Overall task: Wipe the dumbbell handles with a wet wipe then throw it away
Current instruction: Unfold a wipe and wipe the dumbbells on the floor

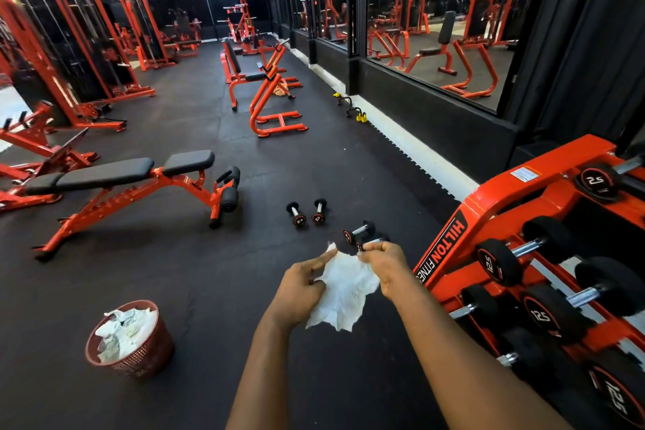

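A white wet wipe [343, 293] hangs spread between my two hands in front of me. My left hand [303, 284] pinches its left upper edge. My right hand [385, 263] pinches its right upper corner. Several small black dumbbells with steel handles lie on the dark floor beyond: a pair [307, 212] side by side, and two more [359, 232] partly hidden behind the wipe and my right hand. A red mesh waste basket [139, 356] holding crumpled white wipes stands on the floor at the lower left.
An orange dumbbell rack [488, 216] loaded with black dumbbells fills the right side. An orange adjustable bench [132, 181] stands to the left. More orange machines line the far room. Mirrors run along the right wall, with small yellow kettlebells [361, 118] at their base.
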`<action>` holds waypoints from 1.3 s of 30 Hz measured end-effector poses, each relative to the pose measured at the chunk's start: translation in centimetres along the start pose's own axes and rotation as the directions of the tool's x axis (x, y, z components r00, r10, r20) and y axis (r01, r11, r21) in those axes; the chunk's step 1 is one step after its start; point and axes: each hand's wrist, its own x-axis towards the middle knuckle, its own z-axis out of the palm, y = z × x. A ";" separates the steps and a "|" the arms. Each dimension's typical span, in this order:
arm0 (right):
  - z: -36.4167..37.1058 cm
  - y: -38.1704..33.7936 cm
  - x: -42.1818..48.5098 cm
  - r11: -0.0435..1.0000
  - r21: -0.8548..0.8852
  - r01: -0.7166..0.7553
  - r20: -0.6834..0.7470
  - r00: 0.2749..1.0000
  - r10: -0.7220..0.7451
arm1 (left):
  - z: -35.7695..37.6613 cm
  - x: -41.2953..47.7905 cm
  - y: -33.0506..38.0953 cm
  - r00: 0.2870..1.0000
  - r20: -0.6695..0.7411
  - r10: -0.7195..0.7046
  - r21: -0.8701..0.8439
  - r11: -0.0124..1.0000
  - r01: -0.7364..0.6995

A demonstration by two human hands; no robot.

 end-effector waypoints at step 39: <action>0.3 -2.1 -0.5 0.919 -0.118 0.376 -0.069 0.920 -0.386 | 4.2 3.7 4.2 0.791 -0.605 0.084 -0.001 0.994 -0.107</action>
